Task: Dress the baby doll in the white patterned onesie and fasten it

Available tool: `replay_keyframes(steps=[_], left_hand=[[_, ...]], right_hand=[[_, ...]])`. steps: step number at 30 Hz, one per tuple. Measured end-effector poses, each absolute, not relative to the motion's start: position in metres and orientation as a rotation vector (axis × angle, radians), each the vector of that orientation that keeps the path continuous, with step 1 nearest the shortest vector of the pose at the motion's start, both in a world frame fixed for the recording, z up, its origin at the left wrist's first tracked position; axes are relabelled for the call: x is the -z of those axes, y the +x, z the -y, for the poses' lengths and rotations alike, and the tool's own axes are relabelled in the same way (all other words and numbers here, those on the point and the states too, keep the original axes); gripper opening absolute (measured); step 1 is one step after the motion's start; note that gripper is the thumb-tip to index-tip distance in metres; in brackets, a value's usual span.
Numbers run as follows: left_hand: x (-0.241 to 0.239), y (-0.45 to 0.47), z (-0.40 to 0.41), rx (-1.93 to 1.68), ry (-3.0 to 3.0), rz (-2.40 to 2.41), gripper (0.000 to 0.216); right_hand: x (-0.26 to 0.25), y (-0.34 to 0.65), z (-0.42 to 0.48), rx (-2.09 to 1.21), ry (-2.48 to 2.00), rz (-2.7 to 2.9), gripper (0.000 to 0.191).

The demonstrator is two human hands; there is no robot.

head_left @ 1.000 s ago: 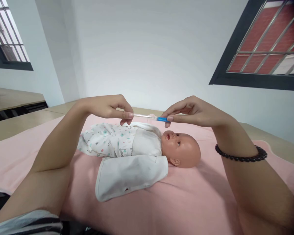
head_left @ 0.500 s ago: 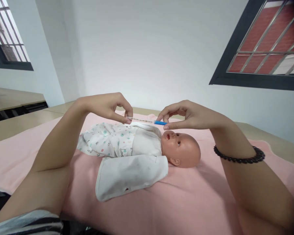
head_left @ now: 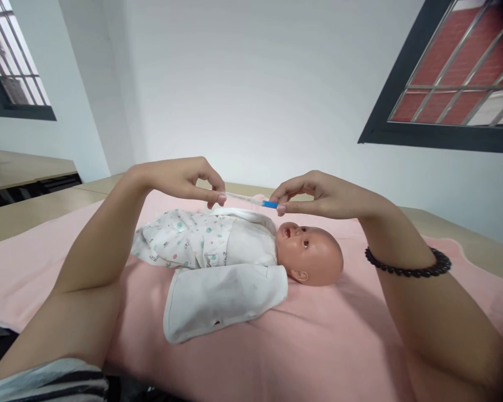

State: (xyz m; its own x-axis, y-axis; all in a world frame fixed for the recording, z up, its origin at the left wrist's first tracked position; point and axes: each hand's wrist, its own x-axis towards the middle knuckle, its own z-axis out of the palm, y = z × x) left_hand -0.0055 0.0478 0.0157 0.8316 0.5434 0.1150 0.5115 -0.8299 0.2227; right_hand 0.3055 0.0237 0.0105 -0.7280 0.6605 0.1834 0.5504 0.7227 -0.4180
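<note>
A thin clear thermometer (head_left: 247, 199) with a blue end is held level in the air between both hands. My left hand (head_left: 180, 180) pinches its clear tip, and my right hand (head_left: 318, 195) pinches the blue end. Below them a baby doll (head_left: 310, 255) lies on its back with its head to the right. It wears a white patterned garment (head_left: 193, 243), one white flap spread open toward me. A black bead bracelet (head_left: 406, 267) circles my right wrist.
The doll rests on a pink blanket (head_left: 339, 346) covering a wooden table (head_left: 29, 215). More wooden desks (head_left: 20, 167) stand at the left. A white wall and two barred windows (head_left: 456, 78) lie behind.
Both hands and the thermometer dipped slightly, then rose a little again. My right fingers opened briefly around the blue end and have pinched shut on it. The doll has not moved.
</note>
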Motion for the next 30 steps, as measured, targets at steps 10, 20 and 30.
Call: replay_keyframes(steps=[10, 20, 30], left_hand=[[-0.012, -0.012, -0.070, -0.210, 2.756, -1.055, 0.037], [0.032, -0.011, -0.145, -0.051, 2.687, -1.418, 0.047], [0.077, 0.021, -0.181, 0.061, 2.604, -1.647, 0.055]], right_hand=[[-0.011, 0.313, -0.030, -0.479, -0.926, 2.422, 0.044], [-0.012, 0.328, -0.040, -0.515, -1.184, 2.547, 0.037], [0.037, 0.384, -0.140, -0.734, -1.580, 2.598, 0.027]])
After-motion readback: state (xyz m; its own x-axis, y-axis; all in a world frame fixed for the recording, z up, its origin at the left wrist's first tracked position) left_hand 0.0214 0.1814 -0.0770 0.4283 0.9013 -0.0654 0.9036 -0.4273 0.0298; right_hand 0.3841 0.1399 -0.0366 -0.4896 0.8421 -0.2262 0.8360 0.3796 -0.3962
